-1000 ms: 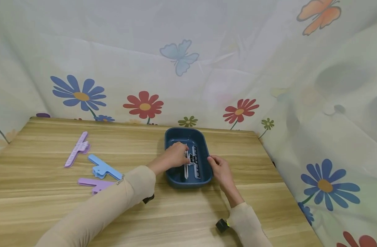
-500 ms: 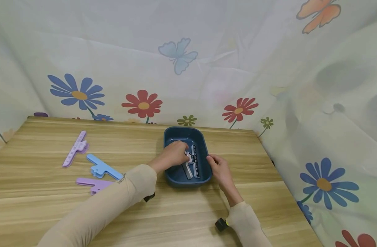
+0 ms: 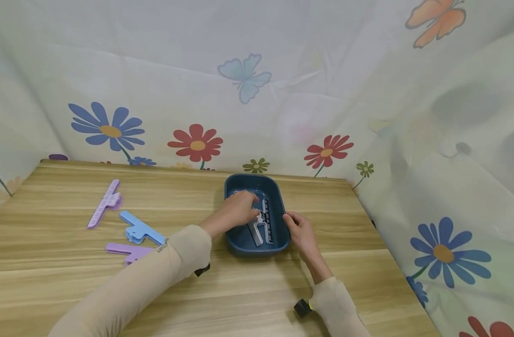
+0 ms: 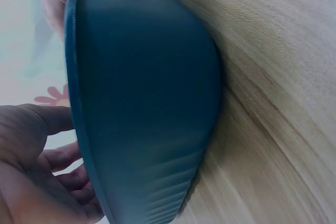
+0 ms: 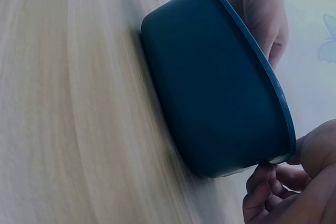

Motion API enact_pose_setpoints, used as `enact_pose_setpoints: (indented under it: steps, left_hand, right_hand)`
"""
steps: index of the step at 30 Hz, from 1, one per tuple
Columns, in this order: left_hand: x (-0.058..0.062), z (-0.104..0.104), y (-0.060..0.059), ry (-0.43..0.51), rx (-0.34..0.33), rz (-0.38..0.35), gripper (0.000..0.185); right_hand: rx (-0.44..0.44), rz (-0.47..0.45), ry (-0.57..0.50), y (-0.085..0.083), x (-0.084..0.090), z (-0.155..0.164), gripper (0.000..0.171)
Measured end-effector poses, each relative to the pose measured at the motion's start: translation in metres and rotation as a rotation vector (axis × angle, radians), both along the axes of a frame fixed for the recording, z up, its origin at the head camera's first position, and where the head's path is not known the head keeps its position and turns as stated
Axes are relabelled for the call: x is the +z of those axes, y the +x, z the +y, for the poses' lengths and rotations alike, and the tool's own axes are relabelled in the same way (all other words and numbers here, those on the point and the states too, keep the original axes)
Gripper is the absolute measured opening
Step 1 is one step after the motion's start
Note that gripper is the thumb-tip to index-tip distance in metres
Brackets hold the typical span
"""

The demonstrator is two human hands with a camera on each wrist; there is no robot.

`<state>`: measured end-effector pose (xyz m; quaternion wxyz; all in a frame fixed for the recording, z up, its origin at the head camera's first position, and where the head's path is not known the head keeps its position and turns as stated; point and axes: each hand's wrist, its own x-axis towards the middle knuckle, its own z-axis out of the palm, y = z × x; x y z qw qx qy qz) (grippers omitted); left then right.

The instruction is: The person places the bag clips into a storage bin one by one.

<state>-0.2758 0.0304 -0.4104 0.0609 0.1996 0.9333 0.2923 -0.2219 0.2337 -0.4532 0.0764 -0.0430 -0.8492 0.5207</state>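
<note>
A dark blue plastic tub (image 3: 241,239) stands on the wooden table, right of middle. Inside it lie a black piano-key clip (image 3: 268,220) and a white clip (image 3: 257,234), the white one tilted. My left hand (image 3: 239,209) reaches into the tub and holds the white clip at its upper end. My right hand (image 3: 298,229) pinches the tub's right rim, thumb on top and fingers under the lip (image 5: 262,192). The left wrist view shows only the tub's outer wall (image 4: 147,108) and my left hand's palm (image 4: 31,171); the clips are hidden there.
On the left of the table (image 3: 71,285) lie a purple clip (image 3: 106,203), a light blue clip (image 3: 141,229) and another purple clip (image 3: 128,250), partly under my left sleeve. Flower-printed cloth (image 3: 257,93) walls in the back and right sides.
The white clip has turned from straight beside the black clip to a tilt, its near end swung a little. My left hand shifted slightly with it. The right hand stayed on the rim.
</note>
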Motion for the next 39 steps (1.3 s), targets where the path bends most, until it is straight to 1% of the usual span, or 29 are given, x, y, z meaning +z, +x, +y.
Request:
enact_pose_setpoints:
  steps: [5, 12, 18, 22, 28, 34, 39]
  left_hand:
    - [0.007, -0.007, 0.007, 0.057, 0.004, 0.017, 0.037]
    - [0.014, -0.021, 0.013, 0.112, 0.015, 0.072, 0.034]
    - [0.02, -0.031, 0.017, 0.136, 0.054, 0.072, 0.034]
    - [0.023, -0.041, 0.02, 0.164, 0.059, 0.073, 0.034]
    - [0.025, -0.06, 0.024, 0.213, 0.052, 0.084, 0.035]
    - [0.029, -0.084, 0.027, 0.227, 0.053, 0.094, 0.036]
    - [0.029, -0.106, 0.026, 0.226, 0.048, 0.136, 0.036]
  right_hand:
    - [0.004, 0.004, -0.008, -0.001, -0.001, 0.0, 0.029]
    - [-0.002, -0.016, 0.003, -0.001, -0.002, 0.001, 0.031]
    - [0.0, -0.012, 0.005, 0.0, -0.001, 0.0, 0.031]
    - [0.004, -0.011, -0.002, 0.001, -0.001, 0.0, 0.03]
    - [0.005, 0.001, 0.003, 0.0, 0.0, -0.002, 0.03]
    - [0.003, -0.006, 0.008, 0.002, 0.001, -0.004, 0.031]
    - [-0.007, -0.016, 0.002, 0.002, 0.0, -0.004, 0.03]
